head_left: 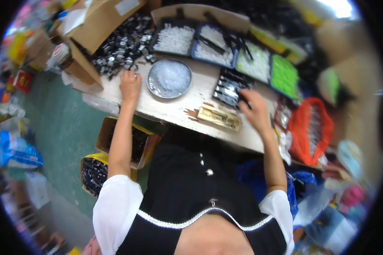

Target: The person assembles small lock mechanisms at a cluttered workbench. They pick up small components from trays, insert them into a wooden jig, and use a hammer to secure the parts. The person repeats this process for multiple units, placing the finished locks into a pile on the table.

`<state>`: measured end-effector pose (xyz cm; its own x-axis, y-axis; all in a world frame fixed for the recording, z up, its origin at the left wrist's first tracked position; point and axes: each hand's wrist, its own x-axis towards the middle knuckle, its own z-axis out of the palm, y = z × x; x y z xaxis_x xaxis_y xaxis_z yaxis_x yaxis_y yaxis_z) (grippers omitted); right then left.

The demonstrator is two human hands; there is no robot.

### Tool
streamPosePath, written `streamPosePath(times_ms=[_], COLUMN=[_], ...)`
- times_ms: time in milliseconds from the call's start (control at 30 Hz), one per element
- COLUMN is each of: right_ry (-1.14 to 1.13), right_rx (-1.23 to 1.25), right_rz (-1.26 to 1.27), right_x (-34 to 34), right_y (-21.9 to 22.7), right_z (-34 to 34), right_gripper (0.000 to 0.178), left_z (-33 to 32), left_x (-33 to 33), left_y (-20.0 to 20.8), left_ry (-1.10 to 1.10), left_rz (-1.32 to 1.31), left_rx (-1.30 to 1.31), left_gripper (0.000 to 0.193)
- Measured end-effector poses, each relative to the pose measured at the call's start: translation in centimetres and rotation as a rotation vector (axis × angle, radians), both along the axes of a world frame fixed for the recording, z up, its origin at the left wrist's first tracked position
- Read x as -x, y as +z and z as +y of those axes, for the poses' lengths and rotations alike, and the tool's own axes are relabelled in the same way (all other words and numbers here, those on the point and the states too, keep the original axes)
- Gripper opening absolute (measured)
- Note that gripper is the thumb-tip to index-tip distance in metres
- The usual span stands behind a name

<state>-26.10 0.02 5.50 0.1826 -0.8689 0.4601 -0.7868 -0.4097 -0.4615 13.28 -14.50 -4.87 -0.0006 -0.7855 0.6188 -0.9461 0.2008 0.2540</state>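
Note:
My left hand (130, 87) is at the near edge of a heap of small black and silver parts (121, 46). Its fingers are bent together at the pieces, and what lies between them is too small to make out. On the right, my right hand (254, 109) reaches over the corner of a black tray (219, 98) that holds several black and silver pieces in a row. Its fingers are curled in, their tips partly hidden against dark parts. Just in front of that tray is a long, cream-coloured block with a hollow (219, 117). Between my hands stands a round metal bowl (169, 95) of whitish, translucent small pieces.
Trays of white pieces (174, 38) and a tray of green pieces (284, 76) line the back of the white table (157, 109). Cardboard boxes (102, 25) stand at the left. A red bag (302, 131) sits at the right. Below the left edge are open boxes of dark parts (94, 173).

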Motion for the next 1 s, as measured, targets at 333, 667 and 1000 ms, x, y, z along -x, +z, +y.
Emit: streamPosePath(times_ms=[333, 667, 1000], right_ry=[-0.037, -0.043, 0.229], right_rx=[-0.139, 0.045, -0.122], right_rz=[0.435, 0.146, 0.491], right_x=[-7.5, -4.8, -1.2], right_y=[-4.6, -4.2, -2.8], right_z=[5.4, 2.8, -1.2], right_gripper=[0.044, 0.024, 0.005], left_z=[3.7, 8.5, 10.9], left_x=[-1.1, 9.2, 16.5], left_y=[4.5, 8.8, 7.8], left_ry=[-0.147, -0.643, -0.675], left_rz=[0.62, 1.186, 1.089], left_rx=[-0.478, -0.776, -1.093], left_gripper=[0.019, 0.022, 0.018])
